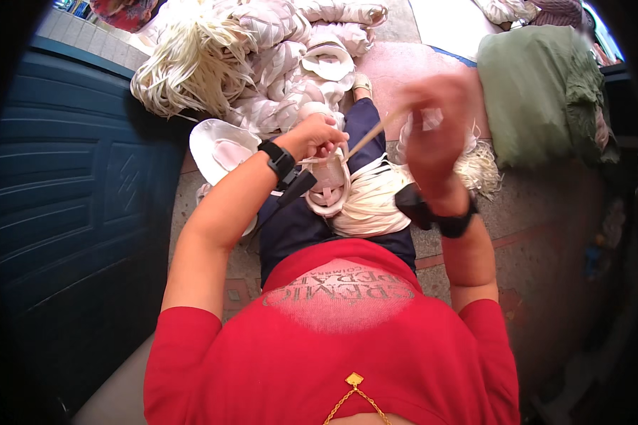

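My left hand (317,137) is closed, its fingers curled at the far end of a cream, shoe-like piece (327,185) with a pale pink inside, which rests on my lap. From the piece's right edge a thin cream strip (373,134) runs taut up to my right hand (438,117). That hand is raised and smeared by motion, with the strip ending at its fingers. A bundle of loose cream strips (374,200) lies across my right thigh, beside the piece. Left of my left hand is a white, rounded shell-like piece (223,147).
Several wrapped whitish bundles (276,67) and a heap of cream strands (195,67) lie ahead. A dark blue panelled door (71,184) stands on the left. To the right sits a large green cloth-covered bundle (535,95). More cream strands (480,170) lie beyond my right wrist.
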A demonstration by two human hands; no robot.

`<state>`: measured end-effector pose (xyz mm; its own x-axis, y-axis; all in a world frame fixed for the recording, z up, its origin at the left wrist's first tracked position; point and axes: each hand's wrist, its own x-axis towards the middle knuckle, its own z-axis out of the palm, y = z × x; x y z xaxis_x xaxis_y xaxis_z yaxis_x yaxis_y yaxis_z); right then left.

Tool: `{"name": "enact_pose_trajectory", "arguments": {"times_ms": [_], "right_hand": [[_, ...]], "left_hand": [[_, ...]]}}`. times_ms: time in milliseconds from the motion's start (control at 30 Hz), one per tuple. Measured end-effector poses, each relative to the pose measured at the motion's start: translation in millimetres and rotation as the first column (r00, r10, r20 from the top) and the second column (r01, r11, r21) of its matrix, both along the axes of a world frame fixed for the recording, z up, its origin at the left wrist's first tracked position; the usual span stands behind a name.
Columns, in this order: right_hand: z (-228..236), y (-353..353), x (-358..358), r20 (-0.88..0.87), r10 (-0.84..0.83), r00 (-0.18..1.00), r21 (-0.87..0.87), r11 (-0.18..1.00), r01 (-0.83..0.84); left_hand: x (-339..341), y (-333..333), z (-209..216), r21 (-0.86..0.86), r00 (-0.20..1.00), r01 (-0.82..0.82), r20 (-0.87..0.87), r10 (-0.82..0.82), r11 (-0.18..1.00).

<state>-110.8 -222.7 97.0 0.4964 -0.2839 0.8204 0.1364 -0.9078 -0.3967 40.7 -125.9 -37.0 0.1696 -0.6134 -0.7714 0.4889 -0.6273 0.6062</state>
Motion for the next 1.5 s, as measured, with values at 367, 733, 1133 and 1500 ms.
{"name": "enact_pose_trajectory", "arguments": {"times_ms": [367, 733, 1133, 1500], "right_hand": [[60.9, -28.5, -11.6, 0.286, -0.055, 0.957, 0.443, 0.893, -0.081], [-124.2, 58.2, 2.8, -0.282, 0.88, 0.382, 0.939, 0.171, 0.299], [-172.5, 93.2, 25.2, -0.756, 0.388, 0.528, 0.496, 0.865, 0.074], [-11.8, 14.1, -1.2, 0.286, 0.655, 0.699, 0.859, -0.499, 0.116]], "left_hand": [[-17.4, 16.8, -1.8, 0.001, 0.603, 0.402, 0.753, -0.265, 0.916], [-6.0, 96.9, -27.7, 0.037, 0.532, 0.376, 0.809, -0.248, 0.926], [-3.0, 105.4, -6.1, -0.158, 0.821, 0.103, 0.571, 0.006, 0.982], [8.5, 113.2, 4.9, -0.12, 0.946, -0.293, 0.106, 0.305, 0.949]]}}
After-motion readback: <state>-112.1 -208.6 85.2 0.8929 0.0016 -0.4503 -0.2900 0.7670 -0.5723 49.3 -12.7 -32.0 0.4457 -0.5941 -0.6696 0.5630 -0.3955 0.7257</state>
